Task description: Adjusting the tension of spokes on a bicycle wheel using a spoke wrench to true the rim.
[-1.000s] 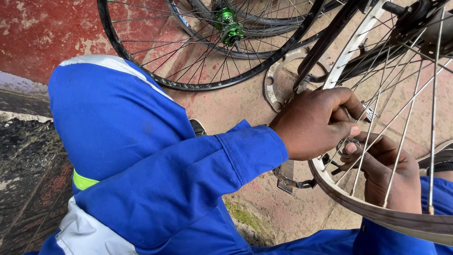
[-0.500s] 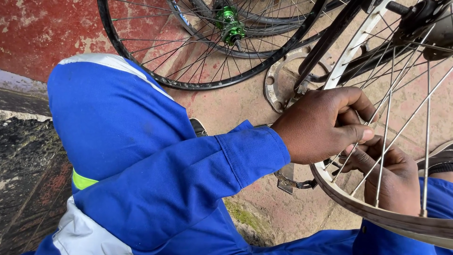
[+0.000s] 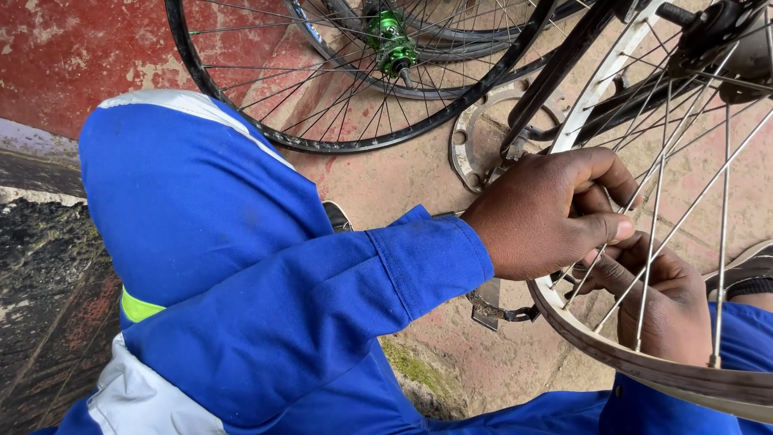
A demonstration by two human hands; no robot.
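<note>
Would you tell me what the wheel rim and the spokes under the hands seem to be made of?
The rim looks like bare metal, silvery and dull with grime, probably steel or aluminium. The spokes look like thin steel wire, bright and glinting. The left hand pinches one; the right hand reaches between them.

The silver wheel (image 3: 644,366) runs off the right and bottom edges. The left hand (image 3: 555,213) covers the fingertips of the right hand (image 3: 664,310) (what they pinch cannot be told). The black wheel (image 3: 241,105) is cut off at the top.
</note>
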